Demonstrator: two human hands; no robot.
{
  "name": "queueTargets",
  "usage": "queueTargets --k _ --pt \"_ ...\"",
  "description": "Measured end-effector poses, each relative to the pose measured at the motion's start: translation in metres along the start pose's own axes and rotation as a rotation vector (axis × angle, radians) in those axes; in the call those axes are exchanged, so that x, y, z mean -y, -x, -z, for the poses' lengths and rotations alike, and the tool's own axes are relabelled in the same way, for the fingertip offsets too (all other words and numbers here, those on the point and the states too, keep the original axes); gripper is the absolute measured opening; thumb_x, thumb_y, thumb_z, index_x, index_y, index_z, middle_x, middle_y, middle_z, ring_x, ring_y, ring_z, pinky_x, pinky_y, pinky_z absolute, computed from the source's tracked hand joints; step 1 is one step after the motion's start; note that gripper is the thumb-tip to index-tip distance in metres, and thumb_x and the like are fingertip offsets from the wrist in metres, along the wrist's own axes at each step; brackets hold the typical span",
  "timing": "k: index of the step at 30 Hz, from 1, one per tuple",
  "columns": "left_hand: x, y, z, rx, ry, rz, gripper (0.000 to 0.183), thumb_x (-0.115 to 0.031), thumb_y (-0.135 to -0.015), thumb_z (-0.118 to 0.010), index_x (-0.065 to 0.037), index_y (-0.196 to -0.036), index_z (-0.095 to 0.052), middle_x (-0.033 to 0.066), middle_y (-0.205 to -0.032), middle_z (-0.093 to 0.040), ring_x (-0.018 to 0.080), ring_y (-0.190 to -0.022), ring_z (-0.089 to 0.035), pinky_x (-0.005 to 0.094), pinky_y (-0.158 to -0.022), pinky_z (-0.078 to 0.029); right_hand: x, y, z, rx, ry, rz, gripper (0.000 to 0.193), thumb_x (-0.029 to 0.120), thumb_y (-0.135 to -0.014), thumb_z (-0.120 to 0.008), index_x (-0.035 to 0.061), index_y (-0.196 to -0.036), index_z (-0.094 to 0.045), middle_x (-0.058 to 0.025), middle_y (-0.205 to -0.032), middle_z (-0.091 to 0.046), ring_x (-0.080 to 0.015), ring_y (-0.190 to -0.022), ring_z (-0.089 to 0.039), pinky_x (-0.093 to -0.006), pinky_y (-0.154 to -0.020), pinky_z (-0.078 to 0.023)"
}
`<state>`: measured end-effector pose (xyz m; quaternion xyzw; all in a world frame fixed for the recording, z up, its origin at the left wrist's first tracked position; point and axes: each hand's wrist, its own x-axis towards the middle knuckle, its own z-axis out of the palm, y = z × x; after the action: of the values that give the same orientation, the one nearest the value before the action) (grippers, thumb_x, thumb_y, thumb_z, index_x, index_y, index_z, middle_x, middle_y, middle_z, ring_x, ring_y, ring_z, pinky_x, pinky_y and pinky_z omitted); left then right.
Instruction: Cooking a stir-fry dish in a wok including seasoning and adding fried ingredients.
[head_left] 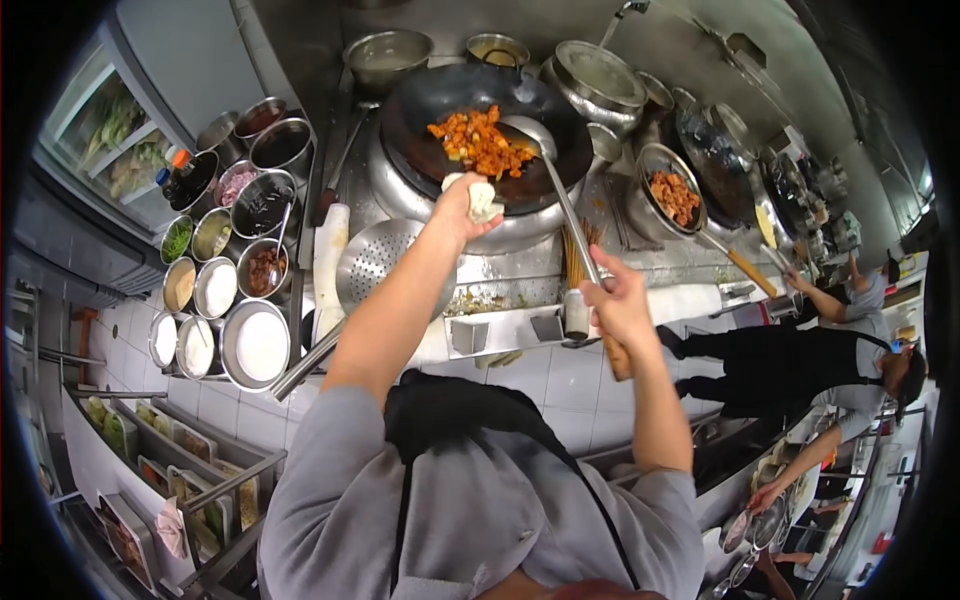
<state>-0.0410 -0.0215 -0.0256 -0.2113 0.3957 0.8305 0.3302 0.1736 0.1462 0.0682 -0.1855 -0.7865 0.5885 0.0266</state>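
A black wok (pixel 415 110) sits on the burner ahead of me, with orange-red chunks of food (pixel 485 140) piled in its middle. My left hand (pixel 460 212) is closed on a folded pale cloth (pixel 485 203) at the wok's near rim; the rim under the cloth is hidden. In my right hand (pixel 622 300) is the handle of a long metal ladle (pixel 565 195), its wooden end sticking out below the fist. The ladle's bowl rests inside the wok, at the right side of the food. Beneath my left forearm lies a round perforated skimmer (pixel 375 258).
Left stand several metal pots of seasonings, including a white powder pot (pixel 260 345). Right of the wok, a strainer (pixel 675 195) holds browned pieces. A bamboo brush (pixel 578 260) stands by the stove's front edge. Co-workers, one in a black apron (pixel 800 370), are at the right.
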Motion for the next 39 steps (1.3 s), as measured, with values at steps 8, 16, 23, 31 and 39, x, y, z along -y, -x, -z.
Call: queueTargets --k 8,16,23,31,39 --pt "0.001 0.048 -0.022 0.011 0.093 0.009 0.012 -0.023 -0.088 -0.048 -0.013 -0.089 -0.055 0.0058 -0.079 -0.058 0.0223 -0.071 -0.056 0.041 -0.057 -0.051 0.088 0.033 0.06 0.345 0.268 -0.227 0.05 0.005 -0.08 -0.062 0.0027 -0.128 -0.05 -0.0032 -0.06 -0.055 -0.0089 -0.041 -0.048 -0.0235 -0.037 -0.037" --pt "0.076 0.037 0.024 0.077 0.141 -0.097 0.015 -0.016 -0.083 -0.049 -0.011 -0.097 -0.053 0.008 -0.08 -0.058 0.0228 -0.066 -0.058 0.0384 -0.048 -0.048 -0.019 -0.063 0.005 -0.038 0.567 0.613 0.053 0.003 -0.08 -0.061 -0.0023 -0.131 -0.046 -0.0083 -0.077 -0.061 -0.0083 -0.05 -0.05 -0.0242 -0.043 -0.039" --pt "0.016 0.065 -0.014 0.004 0.137 -0.009 0.014 -0.025 -0.087 -0.049 -0.013 -0.091 -0.053 0.0066 -0.075 -0.058 0.0212 -0.062 -0.057 0.0346 -0.044 -0.048 0.059 0.02 0.02 0.277 0.181 0.007 0.055 0.007 -0.082 -0.062 -0.0025 -0.132 -0.043 -0.0039 -0.062 -0.055 -0.009 -0.043 -0.049 -0.0242 -0.039 -0.038" --pt "0.025 0.052 -0.013 0.083 0.152 -0.031 0.014 -0.026 -0.087 -0.048 -0.014 -0.085 -0.055 0.0044 -0.076 -0.059 0.021 -0.067 -0.058 0.0326 -0.05 -0.048 0.078 -0.012 0.026 0.268 0.332 -0.073 0.045 0.007 -0.08 -0.061 0.0012 -0.124 -0.053 -0.0041 -0.066 -0.055 -0.0094 -0.045 -0.05 -0.0252 -0.04 -0.042" --pt "0.073 0.089 0.006 0.041 0.154 -0.007 0.009 -0.021 -0.084 -0.048 -0.016 -0.089 -0.054 0.0048 -0.076 -0.06 0.022 -0.065 -0.059 0.0361 -0.045 -0.047 0.026 0.019 0.016 0.112 0.033 -0.03 0.054 0.005 -0.082 -0.059 -0.004 -0.132 -0.042 -0.0048 -0.061 -0.055 -0.0089 -0.041 -0.048 -0.0255 -0.036 -0.037"
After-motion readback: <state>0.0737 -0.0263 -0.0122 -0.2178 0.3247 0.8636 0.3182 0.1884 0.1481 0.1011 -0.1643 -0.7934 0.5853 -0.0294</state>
